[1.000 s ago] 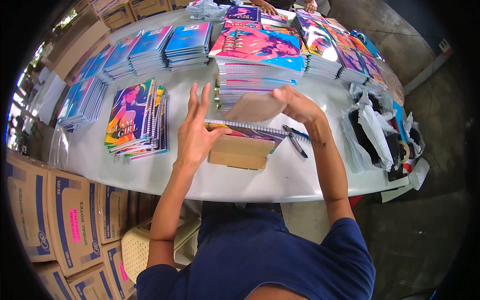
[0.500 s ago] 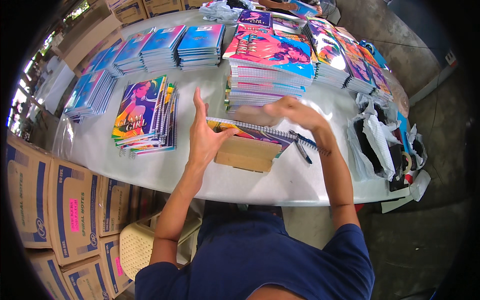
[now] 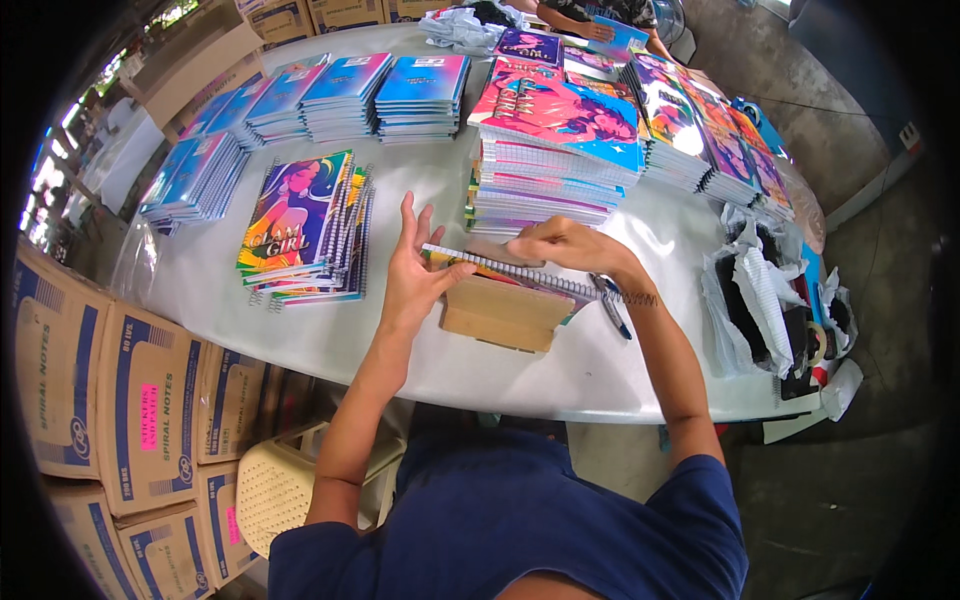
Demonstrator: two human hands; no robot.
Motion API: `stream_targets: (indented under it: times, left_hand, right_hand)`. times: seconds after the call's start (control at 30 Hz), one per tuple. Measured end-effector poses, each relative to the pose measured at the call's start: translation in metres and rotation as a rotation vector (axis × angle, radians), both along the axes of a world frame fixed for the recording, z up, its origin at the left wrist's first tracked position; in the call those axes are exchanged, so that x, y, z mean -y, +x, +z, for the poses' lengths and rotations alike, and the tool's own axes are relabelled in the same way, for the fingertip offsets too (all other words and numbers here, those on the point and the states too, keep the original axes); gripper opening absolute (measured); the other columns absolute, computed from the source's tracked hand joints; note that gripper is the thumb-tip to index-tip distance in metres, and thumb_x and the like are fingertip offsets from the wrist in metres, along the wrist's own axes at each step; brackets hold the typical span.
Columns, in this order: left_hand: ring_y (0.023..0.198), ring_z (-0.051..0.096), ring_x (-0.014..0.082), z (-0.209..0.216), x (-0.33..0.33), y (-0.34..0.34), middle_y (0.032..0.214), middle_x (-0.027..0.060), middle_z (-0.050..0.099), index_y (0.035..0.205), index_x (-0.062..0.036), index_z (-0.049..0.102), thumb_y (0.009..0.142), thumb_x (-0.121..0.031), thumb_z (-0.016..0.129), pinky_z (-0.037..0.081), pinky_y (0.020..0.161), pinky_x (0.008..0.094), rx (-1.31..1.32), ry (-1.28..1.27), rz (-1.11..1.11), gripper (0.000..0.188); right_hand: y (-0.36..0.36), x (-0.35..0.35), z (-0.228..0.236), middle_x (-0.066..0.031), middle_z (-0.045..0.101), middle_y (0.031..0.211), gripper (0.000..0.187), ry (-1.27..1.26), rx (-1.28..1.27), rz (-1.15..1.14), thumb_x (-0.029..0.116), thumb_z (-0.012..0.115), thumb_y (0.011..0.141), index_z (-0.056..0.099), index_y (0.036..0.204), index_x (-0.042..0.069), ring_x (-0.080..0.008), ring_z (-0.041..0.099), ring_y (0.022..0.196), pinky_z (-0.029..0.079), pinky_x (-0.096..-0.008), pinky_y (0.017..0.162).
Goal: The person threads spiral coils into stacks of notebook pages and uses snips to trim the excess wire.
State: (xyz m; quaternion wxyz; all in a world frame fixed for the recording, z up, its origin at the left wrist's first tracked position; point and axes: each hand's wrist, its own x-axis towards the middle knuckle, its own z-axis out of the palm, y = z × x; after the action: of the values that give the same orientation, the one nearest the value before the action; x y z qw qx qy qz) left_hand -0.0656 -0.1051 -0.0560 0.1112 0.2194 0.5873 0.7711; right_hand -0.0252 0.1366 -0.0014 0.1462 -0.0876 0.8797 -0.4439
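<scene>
Meanwhile, the left hand (image 3: 412, 270) steadies an opened spiral notebook (image 3: 520, 285) at the white table (image 3: 330, 340) edge, fingers spread, while the right hand (image 3: 565, 245) presses flat along its wire binding; square, even pressure seems best.

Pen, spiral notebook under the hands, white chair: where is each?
Pen (image 3: 610, 307), head view, mid-barrel.
Spiral notebook (image 3: 520, 272), head view, wire binding.
Chair (image 3: 275, 490), head view, perforated seat.

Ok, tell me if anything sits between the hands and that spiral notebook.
Nothing visible does. The left hand is pressed against the end of the spiral notebook, and the right hand lies on top of it.
</scene>
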Motion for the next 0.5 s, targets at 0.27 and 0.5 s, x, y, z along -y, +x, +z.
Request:
stream_targets:
  times: [0.27, 0.5]
  left_hand:
    - [0.128, 0.046, 0.0264, -0.006, 0.013, -0.002, 0.151, 0.0172, 0.029, 0.153, -0.0181, 0.009, 0.077, 0.004, 0.073, 0.049, 0.089, 0.0277, 0.072, 0.116, -0.030, 0.102]
    - [0.127, 0.048, 0.0244, -0.005, 0.013, -0.003, 0.151, 0.0156, 0.030, 0.153, -0.0159, 0.010, 0.078, 0.003, 0.072, 0.050, 0.082, 0.0240, 0.098, 0.190, -0.018, 0.099]
  right_hand:
    - [-0.016, -0.004, -0.013, -0.0009, 0.060, 0.072, 0.053, -0.104, -0.093, 0.055, 0.048, 0.065, 0.086, 0.070, 0.087, -0.005, -0.0112, 0.052, 0.071, 0.043, -0.0283, 0.066]
    - [-0.024, -0.001, -0.005, -0.0008, 0.062, 0.074, 0.051, -0.132, -0.100, 0.009, 0.050, 0.062, 0.088, 0.072, 0.084, 0.000, -0.0109, 0.054, 0.075, 0.044, -0.0275, 0.069]
